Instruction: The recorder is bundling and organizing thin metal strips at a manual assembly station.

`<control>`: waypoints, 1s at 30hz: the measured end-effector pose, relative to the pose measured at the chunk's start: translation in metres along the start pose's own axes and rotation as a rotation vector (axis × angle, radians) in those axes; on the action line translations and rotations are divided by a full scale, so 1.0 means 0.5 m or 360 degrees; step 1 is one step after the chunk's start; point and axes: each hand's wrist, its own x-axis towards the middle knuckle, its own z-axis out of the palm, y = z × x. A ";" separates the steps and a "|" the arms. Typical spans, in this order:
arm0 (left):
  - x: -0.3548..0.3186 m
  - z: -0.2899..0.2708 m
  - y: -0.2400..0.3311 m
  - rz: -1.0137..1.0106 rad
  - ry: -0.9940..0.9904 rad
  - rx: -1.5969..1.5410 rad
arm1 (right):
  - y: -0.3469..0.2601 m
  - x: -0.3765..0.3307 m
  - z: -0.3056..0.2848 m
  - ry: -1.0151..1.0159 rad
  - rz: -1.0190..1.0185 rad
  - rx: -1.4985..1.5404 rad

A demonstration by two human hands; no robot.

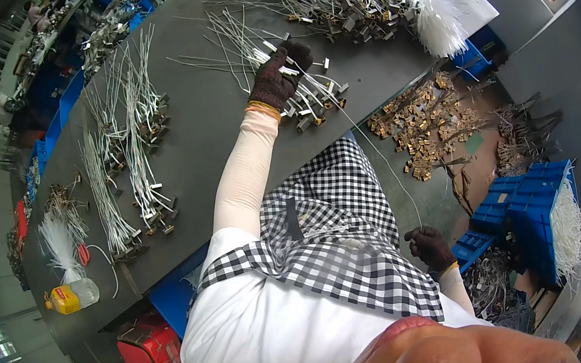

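My left hand (280,76), in a dark knit glove with a pale sleeve, reaches over the grey table (208,130). It is closed on a thin white wire (376,153) at a small pile of white wires with metal end pieces (312,99). The wire runs down off the table's edge to my right hand (429,245). That hand, also dark-gloved, pinches the wire's lower end beside my lap, over a black-and-white checked apron (335,227).
More bundles of white wires (130,141) lie at the table's left and a large heap (346,0) at its far end. A yellow-capped bottle (71,297) stands near the left edge. Brass pieces (425,124), blue crates (527,206) and a red box (150,349) sit on the floor.
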 end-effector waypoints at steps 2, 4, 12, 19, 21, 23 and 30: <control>0.003 -0.007 0.000 -0.0007 0.0011 -0.0002 | -0.002 0.002 0.004 0.0022 -0.0001 0.0001; 0.005 -0.009 0.000 -0.0037 -0.0012 -0.0006 | -0.002 0.002 0.004 -0.0003 0.0003 0.0065; -0.013 -0.024 0.006 -0.0346 -0.0098 -0.0259 | -0.023 0.039 0.013 -0.0167 0.0042 0.0037; -0.142 0.064 -0.056 -0.0509 -0.0157 0.0105 | -0.157 0.154 0.221 -0.0242 -0.0195 0.0235; -0.186 0.114 -0.050 -0.0606 -0.0078 0.0283 | -0.198 0.188 0.290 -0.0374 -0.0491 0.0199; -0.220 0.144 -0.053 -0.0686 -0.0043 0.0321 | -0.233 0.224 0.336 -0.0477 -0.0581 0.0158; -0.250 0.110 -0.033 -0.0103 -0.0736 0.1696 | -0.318 0.226 0.451 -0.0553 -0.0842 0.0191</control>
